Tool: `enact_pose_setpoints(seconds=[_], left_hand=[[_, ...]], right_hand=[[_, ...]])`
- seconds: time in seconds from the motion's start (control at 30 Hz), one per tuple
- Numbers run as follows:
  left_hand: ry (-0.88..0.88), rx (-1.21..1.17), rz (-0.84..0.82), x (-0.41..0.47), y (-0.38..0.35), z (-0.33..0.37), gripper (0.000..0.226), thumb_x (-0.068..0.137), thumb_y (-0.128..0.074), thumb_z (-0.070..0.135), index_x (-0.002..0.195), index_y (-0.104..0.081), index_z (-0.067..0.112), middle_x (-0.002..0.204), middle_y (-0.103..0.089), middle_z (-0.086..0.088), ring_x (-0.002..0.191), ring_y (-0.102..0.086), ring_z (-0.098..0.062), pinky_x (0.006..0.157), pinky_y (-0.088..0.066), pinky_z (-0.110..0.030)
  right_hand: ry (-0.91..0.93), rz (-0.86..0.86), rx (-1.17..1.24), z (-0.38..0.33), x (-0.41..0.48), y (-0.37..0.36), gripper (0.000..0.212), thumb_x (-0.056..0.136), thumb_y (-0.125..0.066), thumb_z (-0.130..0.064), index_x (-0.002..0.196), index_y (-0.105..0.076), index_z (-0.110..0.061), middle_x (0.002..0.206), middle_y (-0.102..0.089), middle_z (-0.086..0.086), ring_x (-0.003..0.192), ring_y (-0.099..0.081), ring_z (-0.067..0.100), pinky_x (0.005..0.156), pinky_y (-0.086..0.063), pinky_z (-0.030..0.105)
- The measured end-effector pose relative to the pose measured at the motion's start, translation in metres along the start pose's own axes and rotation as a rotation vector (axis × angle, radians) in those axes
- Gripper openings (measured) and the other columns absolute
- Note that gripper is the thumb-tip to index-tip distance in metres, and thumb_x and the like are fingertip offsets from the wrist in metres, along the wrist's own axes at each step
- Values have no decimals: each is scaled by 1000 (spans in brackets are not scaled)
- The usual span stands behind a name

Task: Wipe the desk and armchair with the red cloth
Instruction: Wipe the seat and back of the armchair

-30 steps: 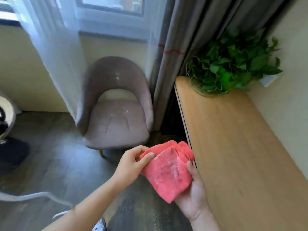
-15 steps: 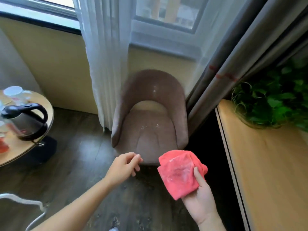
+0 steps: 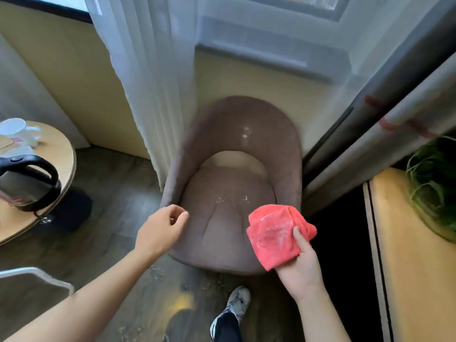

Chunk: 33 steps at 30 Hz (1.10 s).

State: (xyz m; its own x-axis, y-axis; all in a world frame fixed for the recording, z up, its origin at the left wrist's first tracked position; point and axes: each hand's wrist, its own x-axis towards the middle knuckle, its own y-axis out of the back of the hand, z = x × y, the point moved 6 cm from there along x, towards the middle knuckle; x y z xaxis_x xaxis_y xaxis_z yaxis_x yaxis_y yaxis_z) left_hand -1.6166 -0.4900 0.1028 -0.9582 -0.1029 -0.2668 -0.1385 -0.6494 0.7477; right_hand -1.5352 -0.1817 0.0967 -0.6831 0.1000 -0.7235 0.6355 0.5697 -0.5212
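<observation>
A dusty-pink armchair (image 3: 234,183) fills the middle of the view, backed against the wall between a sheer white curtain (image 3: 153,77) and heavier grey drapes (image 3: 385,119), with pale specks scattered on its seat and backrest. Along the right edge runs the wooden desk (image 3: 414,267), a leafy green plant (image 3: 436,188) sitting at its far end. On the left a round wooden side table (image 3: 63,154) carries a black-handled kettle (image 3: 27,183) and white cups (image 3: 19,132). The left hand (image 3: 160,230) hovers over the front left edge of the seat, fingers loosely curled and holding nothing. The right hand (image 3: 301,265) is clamped on the folded red cloth (image 3: 274,233), thumb pressed on top, holding it above the seat's front right corner. A sneaker (image 3: 234,307) shows on the dark floor below.
</observation>
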Motion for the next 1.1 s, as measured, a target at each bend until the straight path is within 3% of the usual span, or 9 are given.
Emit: enact_pose_setpoints(seconds=[0.17, 0.33, 0.5, 0.63, 0.77, 0.87, 1.0, 1.1], left_hand=[[26, 149, 59, 72, -54, -22, 39, 91, -53, 53, 128, -58, 42, 133, -59, 13, 118, -60, -13, 87, -50, -36], [-115, 233, -21, 120, -124, -55, 61, 88, -37, 64, 138, -54, 36, 142, -55, 10, 131, -52, -13, 102, -47, -34], [-200, 305, -177, 169, -215, -111, 79, 86, -23, 73, 154, -31, 35, 166, -21, 1, 154, -10, -15, 123, -15, -29], [-267, 352, -121, 222, -246, -143, 79, 89, -22, 71, 158, -15, 33, 168, 0, -1, 153, 12, -14, 124, 3, -33], [-344, 447, -26, 252, -261, -156, 81, 90, -31, 66, 159, -17, 26, 168, -8, -5, 154, 3, -19, 125, -3, -43], [-386, 475, 33, 257, -268, -164, 82, 90, -31, 66, 158, -19, 24, 168, -10, -5, 155, -3, -23, 125, -6, -45], [-427, 445, 80, 257, -267, -162, 83, 91, -22, 70, 157, -24, 21, 167, -14, -5, 155, -7, -24, 124, -9, -47], [-456, 439, 120, 253, -267, -158, 80, 93, -18, 67, 156, -30, 19, 166, -20, -7, 154, -14, -26, 124, -7, -43]], right_hand=[[-52, 49, -123, -26, 105, 14, 40, 98, -54, -34, 129, -62, -11, 125, -70, 15, 113, -68, 28, 94, -50, 47], [16, 146, -273, -32, 196, 34, 54, 82, -66, -40, 129, -62, -15, 123, -72, 10, 117, -66, 24, 103, -46, 46], [304, 165, -337, -28, 278, 49, 40, 88, -63, -37, 125, -64, -22, 112, -76, -7, 106, -70, 7, 85, -59, 29], [595, 191, -438, -27, 329, 54, 17, 99, -57, -28, 111, -69, -27, 116, -74, -14, 116, -64, 4, 101, -46, 26], [878, 269, -655, -25, 357, 56, 30, 96, -57, -37, 124, -61, -27, 122, -67, -17, 119, -61, -1, 103, -46, 18], [983, 282, -802, -21, 376, 60, 53, 89, -57, -48, 135, -59, -21, 130, -66, -10, 123, -59, 1, 110, -43, 29], [1003, 301, -799, -14, 396, 64, 32, 87, -58, -51, 114, -68, -39, 118, -69, -25, 118, -61, -2, 107, -44, 30], [1055, 335, -876, -4, 402, 64, 44, 86, -55, -57, 122, -65, -34, 121, -69, -20, 120, -61, 2, 107, -45, 33]])
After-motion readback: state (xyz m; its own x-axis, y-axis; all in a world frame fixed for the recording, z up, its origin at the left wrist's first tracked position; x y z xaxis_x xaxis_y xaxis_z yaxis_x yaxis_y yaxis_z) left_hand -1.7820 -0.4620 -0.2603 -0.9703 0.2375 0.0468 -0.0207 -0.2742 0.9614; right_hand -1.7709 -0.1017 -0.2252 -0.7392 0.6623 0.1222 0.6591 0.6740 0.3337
